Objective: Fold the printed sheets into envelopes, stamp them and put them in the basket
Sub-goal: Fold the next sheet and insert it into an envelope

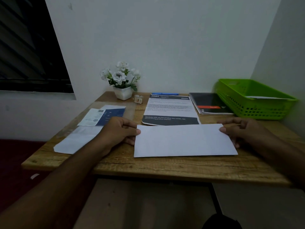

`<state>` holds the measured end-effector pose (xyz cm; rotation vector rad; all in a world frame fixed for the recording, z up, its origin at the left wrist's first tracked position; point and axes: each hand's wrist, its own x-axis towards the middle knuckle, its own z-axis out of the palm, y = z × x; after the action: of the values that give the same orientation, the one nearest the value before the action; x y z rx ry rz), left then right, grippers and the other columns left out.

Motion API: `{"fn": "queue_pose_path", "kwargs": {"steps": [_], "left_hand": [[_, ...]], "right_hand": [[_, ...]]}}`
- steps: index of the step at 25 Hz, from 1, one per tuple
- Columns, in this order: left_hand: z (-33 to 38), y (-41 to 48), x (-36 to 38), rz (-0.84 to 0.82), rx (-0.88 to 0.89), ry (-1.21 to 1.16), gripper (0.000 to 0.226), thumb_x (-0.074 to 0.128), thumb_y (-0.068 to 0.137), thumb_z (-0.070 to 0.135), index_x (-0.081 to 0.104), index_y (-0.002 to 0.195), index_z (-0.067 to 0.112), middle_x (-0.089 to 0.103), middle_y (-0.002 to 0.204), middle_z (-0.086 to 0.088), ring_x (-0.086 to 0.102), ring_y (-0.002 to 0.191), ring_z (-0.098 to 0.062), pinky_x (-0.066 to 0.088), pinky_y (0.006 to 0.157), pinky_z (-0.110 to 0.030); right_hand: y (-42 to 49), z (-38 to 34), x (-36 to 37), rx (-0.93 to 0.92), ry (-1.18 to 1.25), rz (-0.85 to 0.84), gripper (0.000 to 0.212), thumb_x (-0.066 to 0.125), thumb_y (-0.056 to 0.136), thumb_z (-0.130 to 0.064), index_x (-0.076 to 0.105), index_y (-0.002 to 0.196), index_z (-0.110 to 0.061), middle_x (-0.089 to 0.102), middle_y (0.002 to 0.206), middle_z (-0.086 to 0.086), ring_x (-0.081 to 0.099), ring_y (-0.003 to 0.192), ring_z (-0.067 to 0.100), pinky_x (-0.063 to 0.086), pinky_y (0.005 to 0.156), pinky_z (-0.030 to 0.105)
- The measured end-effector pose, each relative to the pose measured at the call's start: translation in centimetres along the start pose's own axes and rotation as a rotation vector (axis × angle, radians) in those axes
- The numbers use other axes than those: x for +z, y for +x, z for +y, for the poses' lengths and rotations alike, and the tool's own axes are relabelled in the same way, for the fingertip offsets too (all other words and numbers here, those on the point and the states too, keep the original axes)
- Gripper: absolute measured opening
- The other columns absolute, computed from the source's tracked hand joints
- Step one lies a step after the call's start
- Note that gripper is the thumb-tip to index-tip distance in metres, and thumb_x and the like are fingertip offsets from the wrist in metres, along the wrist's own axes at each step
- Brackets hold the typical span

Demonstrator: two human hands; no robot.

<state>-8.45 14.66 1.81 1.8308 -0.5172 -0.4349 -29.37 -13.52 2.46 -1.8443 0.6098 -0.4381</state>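
Observation:
A folded white sheet (pixel 184 140) lies flat near the front of the wooden table (pixel 148 164), blank side up. My left hand (pixel 120 131) pinches its left edge and my right hand (pixel 242 131) grips its right edge. Behind it lies a printed sheet (pixel 170 109) with dark bands and the number 2684. The green plastic basket (pixel 254 100) stands at the far right corner with a white paper inside. A small stamp-like object (pixel 138 98) sits beside the flower pot.
A white pot of artificial flowers (pixel 123 80) stands at the back. A blue marker (pixel 165 93) lies behind the printed sheet, a dark booklet (pixel 209 103) beside the basket. Blue-and-white leaflets (pixel 104 116) and a white envelope (pixel 77 141) lie left. Walls close the back and right.

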Motion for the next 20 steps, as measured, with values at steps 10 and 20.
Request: {"fn": "queue_pose_path", "kwargs": {"steps": [10,20], "left_hand": [[0.5,0.6,1.1,-0.013,0.020,0.279,0.019,0.075,0.075,0.006,0.069,0.090,0.016,0.072,0.067,-0.010,0.065,0.053,-0.017,0.054,0.051,-0.024],[0.5,1.8,1.8,0.053,0.067,0.429,0.019,0.075,0.077,0.009,0.069,0.094,0.013,0.071,0.068,-0.008,0.057,0.040,-0.006,0.046,0.042,-0.016]], "right_hand": [[-0.6,-0.3,-1.2,0.113,-0.333,-0.089,0.028,0.079,0.075,-0.020,0.067,0.100,-0.016,0.067,0.056,0.005,0.056,0.043,0.011,0.045,0.043,0.022],[1.0,0.4,-0.2,-0.034,-0.495,0.005,0.020,0.082,0.072,-0.025,0.069,0.087,-0.020,0.070,0.066,0.012,0.053,0.039,0.008,0.043,0.048,0.025]]}}
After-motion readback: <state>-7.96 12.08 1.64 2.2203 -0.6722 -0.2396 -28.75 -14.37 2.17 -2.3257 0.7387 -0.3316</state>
